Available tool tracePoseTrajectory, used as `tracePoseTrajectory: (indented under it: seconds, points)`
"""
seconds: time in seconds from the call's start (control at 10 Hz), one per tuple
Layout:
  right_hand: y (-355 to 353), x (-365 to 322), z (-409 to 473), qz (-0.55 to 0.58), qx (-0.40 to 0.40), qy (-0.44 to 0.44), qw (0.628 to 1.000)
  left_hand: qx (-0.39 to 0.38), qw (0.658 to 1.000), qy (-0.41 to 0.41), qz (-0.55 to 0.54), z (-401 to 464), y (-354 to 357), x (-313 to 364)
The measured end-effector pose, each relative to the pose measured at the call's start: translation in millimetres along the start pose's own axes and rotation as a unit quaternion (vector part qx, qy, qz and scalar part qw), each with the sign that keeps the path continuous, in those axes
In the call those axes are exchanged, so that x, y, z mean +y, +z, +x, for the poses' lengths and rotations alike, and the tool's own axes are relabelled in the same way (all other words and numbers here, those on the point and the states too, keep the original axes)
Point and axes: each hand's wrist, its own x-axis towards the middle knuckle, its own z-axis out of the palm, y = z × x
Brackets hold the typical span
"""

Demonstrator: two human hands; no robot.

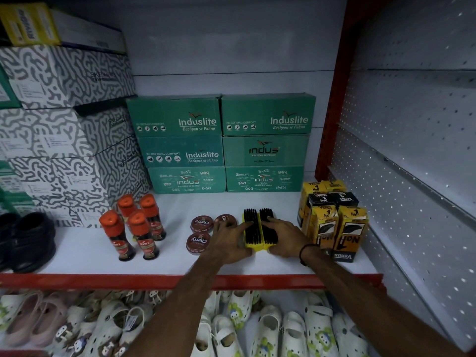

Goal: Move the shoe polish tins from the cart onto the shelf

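Observation:
Three round maroon Cherry shoe polish tins lie flat on the white shelf [77, 258]: one at the back left [201, 223], one at the back right [228, 219], one in front [197, 243]. To their right lie two yellow shoe brushes side by side, the left brush [251, 231] and the right brush [268, 228], black bristles up. My left hand [230, 240] grips the left brush from its left side and partly hides the back right tin. My right hand [284, 237] grips the right brush from its right side. The cart is out of view.
Several orange-capped Kiwi polish bottles [134, 228] stand left of the tins. Yellow and black Venus boxes [332, 222] stand at the right. Green Induslite boxes [221, 145] are stacked at the back, patterned boxes [64, 130] and black shoes [28, 240] at the left. White clogs [231, 328] fill the shelf below.

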Motion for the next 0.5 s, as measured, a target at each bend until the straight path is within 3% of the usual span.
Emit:
tracePoseTrajectory:
  seconds: [0.3, 0.4, 0.5]
  points:
    - [-1, 0, 0, -0.007, -0.009, 0.002, 1.0, -0.014, 1.0, -0.001, 0.009, 2, 0, -2]
    - [-18, -2, 1, 0.004, -0.071, 0.001, 0.997, -0.021, 1.0, 0.017, -0.002, 5, -10, -10]
    - [-41, -14, 2, -0.016, -0.043, -0.011, 0.999, 0.034, 0.999, 0.013, -0.01, 7, -31, -16]
